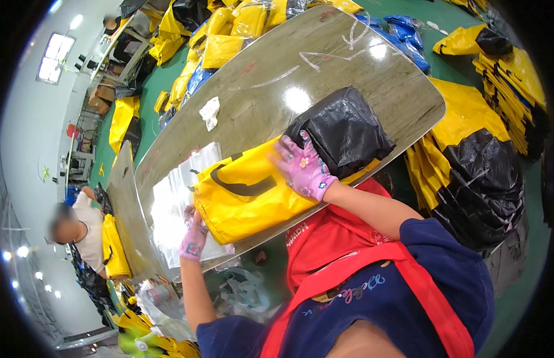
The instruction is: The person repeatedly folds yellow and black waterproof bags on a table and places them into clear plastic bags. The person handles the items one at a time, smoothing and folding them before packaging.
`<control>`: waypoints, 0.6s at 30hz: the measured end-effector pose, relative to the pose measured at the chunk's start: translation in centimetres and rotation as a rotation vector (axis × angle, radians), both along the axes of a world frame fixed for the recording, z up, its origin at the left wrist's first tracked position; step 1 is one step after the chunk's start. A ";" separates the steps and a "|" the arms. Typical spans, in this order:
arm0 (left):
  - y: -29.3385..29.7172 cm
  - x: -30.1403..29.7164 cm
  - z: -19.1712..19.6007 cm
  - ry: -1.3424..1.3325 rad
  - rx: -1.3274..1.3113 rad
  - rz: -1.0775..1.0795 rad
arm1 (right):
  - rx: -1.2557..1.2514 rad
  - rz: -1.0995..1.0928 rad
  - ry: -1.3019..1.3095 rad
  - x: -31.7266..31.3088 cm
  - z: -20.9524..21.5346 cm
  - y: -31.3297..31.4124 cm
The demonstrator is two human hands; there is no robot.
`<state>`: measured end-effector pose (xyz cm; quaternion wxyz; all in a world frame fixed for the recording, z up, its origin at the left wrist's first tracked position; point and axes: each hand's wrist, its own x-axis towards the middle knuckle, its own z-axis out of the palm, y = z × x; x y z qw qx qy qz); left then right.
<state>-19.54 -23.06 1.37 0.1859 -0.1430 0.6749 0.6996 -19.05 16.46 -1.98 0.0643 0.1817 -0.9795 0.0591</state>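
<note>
A yellow bag (253,209) with black strap handles lies across the near side of the table, its black sheet part (342,131) folded into a bundle at the right. My right hand (303,168), in a pink flowered glove, rests on the yellow part beside the black bundle, fingers spread and slightly blurred. At the bag's left end, my left hand (194,235), gloved alike, has its fingers curled at the yellow edge. Under that end and beyond it is a stack of clear plastic bags (169,197).
The glossy table (253,89) has a crumpled white scrap (210,113) on it. Packed yellow bags (223,51) and blue ones (405,42) lie past its far edge. More yellow-and-black bags (480,173) are piled at right. Another person (89,227) is at the left.
</note>
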 end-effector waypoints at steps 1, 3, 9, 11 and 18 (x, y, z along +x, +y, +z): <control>0.4 0.8 0.2 -0.011 0.061 0.013 | 0.014 0.002 -0.028 0.3 0.3 0.3; 1.3 1.6 0.9 -0.035 0.180 0.037 | -0.108 0.013 0.022 0.5 -1.0 0.3; 21.5 -1.4 13.5 0.192 0.233 -0.013 | -0.183 0.035 0.053 0.4 -1.5 1.6; 30.1 -2.6 13.5 0.314 0.028 -0.275 | -0.094 0.082 -0.059 0.6 -0.4 1.6; 41.7 -1.2 9.9 1.543 -0.446 -0.523 | -0.263 0.012 -0.054 1.9 -1.8 3.0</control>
